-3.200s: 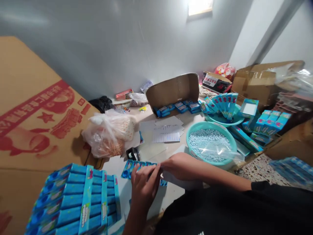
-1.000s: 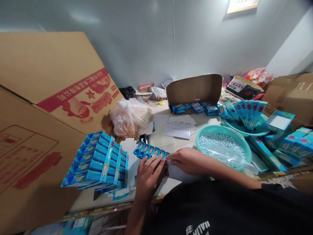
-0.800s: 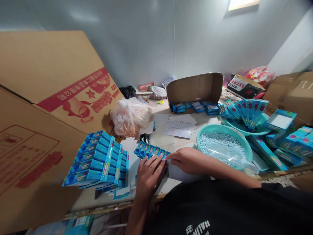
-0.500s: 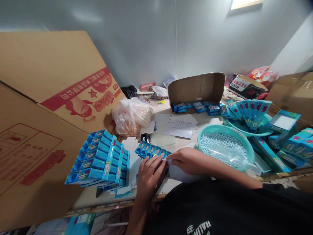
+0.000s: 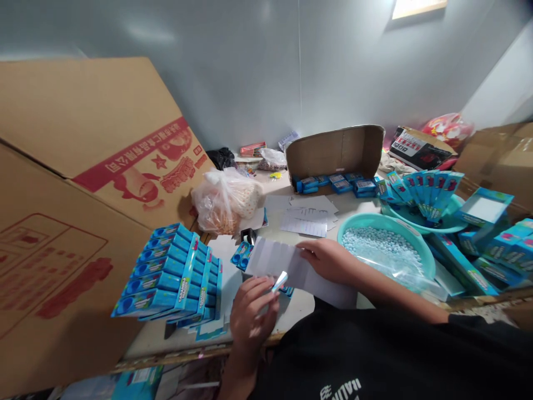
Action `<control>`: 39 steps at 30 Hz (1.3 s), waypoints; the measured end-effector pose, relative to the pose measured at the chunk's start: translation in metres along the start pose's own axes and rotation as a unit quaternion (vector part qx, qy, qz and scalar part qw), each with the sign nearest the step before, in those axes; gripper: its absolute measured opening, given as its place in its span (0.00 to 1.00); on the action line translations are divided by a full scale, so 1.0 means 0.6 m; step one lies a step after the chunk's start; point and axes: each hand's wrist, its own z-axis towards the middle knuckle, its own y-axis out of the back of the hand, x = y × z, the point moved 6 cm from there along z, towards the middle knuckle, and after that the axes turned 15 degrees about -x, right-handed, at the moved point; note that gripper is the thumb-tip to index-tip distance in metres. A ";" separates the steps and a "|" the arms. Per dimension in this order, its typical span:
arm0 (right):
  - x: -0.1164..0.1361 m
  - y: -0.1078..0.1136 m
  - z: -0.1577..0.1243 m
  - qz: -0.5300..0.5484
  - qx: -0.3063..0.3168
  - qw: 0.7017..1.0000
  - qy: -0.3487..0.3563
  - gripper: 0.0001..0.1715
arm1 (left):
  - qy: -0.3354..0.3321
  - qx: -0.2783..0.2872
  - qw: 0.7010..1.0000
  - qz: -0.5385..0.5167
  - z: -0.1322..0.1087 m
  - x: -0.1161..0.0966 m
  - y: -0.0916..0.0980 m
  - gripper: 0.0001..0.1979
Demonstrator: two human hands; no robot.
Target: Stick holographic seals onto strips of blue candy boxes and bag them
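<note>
My right hand (image 5: 320, 258) grips the edge of a white paper sheet (image 5: 287, 261). The sheet is tilted over a row of small blue boxes (image 5: 240, 255), covering most of them; only the left end and a bit near the front show. Lower and to the left, my left hand (image 5: 255, 311) has its fingers curled in a pinch around a small shiny whitish strip (image 5: 280, 281), whose kind I cannot make out. Left of that hand stands a stepped stack of blue printed boxes (image 5: 175, 272).
Beside my right forearm is a turquoise basin (image 5: 343, 228) of pale blue pellets with a clear plastic piece. Behind are loose printed papers (image 5: 306, 219), a knotted plastic bag (image 5: 225, 197) and an open carton (image 5: 333, 147) with blue boxes. Large cartons (image 5: 83, 222) border the left.
The white sheet has risen over the row of boxes, held by my right hand. My left hand has drawn back from the row with the small strip in its fingers.
</note>
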 end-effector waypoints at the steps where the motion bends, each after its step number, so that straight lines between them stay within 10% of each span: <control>1: -0.015 0.001 0.003 -0.011 -0.015 1.000 -0.022 0.17 | 0.054 -0.046 0.997 -0.013 -0.004 0.009 0.012 0.14; 5: -0.084 -0.011 0.003 -0.105 -0.031 0.990 -0.091 0.20 | 0.267 -0.210 0.940 0.016 -0.043 0.058 0.065 0.04; 10: -0.133 -0.050 -0.015 -0.176 0.045 0.977 -0.115 0.18 | 0.445 -0.224 0.862 0.098 -0.083 0.111 0.107 0.15; 18: 0.071 -0.079 0.042 0.160 0.107 0.969 0.156 0.28 | 0.488 -0.036 0.872 0.021 -0.057 0.109 0.062 0.26; 24: 0.147 -0.143 0.065 0.251 0.197 0.931 0.179 0.16 | 0.483 0.008 0.875 -0.024 -0.038 0.105 0.046 0.28; 32: 0.147 -0.159 0.085 0.251 0.126 0.949 0.142 0.11 | 0.653 -0.208 0.721 -0.104 -0.093 0.143 0.048 0.28; 39: 0.129 -0.167 0.089 0.293 0.085 0.951 0.045 0.08 | 0.717 -0.236 0.627 -0.190 -0.101 0.157 0.024 0.27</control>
